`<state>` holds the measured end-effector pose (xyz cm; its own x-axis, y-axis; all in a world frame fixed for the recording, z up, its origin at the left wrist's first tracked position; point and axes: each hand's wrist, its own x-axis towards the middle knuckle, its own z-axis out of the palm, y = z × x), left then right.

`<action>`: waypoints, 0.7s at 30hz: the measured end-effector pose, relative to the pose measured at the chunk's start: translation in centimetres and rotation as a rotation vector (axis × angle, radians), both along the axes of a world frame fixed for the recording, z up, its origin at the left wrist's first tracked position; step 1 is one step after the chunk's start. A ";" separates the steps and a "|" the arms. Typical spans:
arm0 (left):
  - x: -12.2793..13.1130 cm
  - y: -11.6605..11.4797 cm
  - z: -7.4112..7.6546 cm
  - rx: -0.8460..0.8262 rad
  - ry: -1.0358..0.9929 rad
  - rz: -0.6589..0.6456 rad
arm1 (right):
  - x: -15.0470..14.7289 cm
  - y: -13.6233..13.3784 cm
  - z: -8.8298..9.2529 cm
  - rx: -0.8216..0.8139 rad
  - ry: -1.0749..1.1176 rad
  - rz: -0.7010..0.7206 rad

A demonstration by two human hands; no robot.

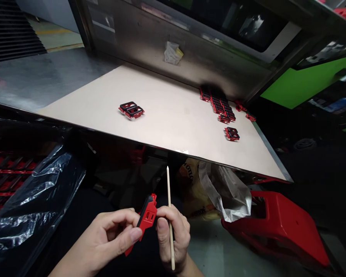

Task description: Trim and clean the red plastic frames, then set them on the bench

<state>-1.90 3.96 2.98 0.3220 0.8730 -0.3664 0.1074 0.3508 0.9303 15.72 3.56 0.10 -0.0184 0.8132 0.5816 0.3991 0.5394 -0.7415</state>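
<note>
My left hand (109, 234) grips a red and black plastic part (146, 217) between thumb and fingers, low in the view. My right hand (173, 236) pinches a thin wooden stick (170, 219) with a pointed tip that rises above the fingers. Those fingers sit against the right side of the part. Beyond the hands, a beige board (167, 119) carries a pair of similar red and black parts (131, 110), a close group of several more (219, 104) at its far right, and another pair (232, 134) nearer its front edge.
A steel worktop (49, 77) and steel back panel (161, 42) surround the board. Black plastic sheeting (29, 200) covers rows of red parts at lower left. A grey-white bag (225, 192) and a red plastic stool (276, 227) stand at lower right.
</note>
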 end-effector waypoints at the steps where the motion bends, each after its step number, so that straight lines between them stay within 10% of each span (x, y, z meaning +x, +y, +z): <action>1: 0.0 0.0 0.1 0.001 -0.003 0.000 | 0.0 0.0 0.0 -0.007 0.001 0.001; 21: 0.2 0.1 0.7 -0.052 -0.050 -0.065 | -0.2 -0.5 -0.4 -0.047 0.068 0.024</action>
<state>-1.70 4.11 3.64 0.3965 0.8298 -0.3926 0.0850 0.3927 0.9157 15.49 3.06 -0.27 0.0006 0.8393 0.5436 0.3341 0.5122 -0.7912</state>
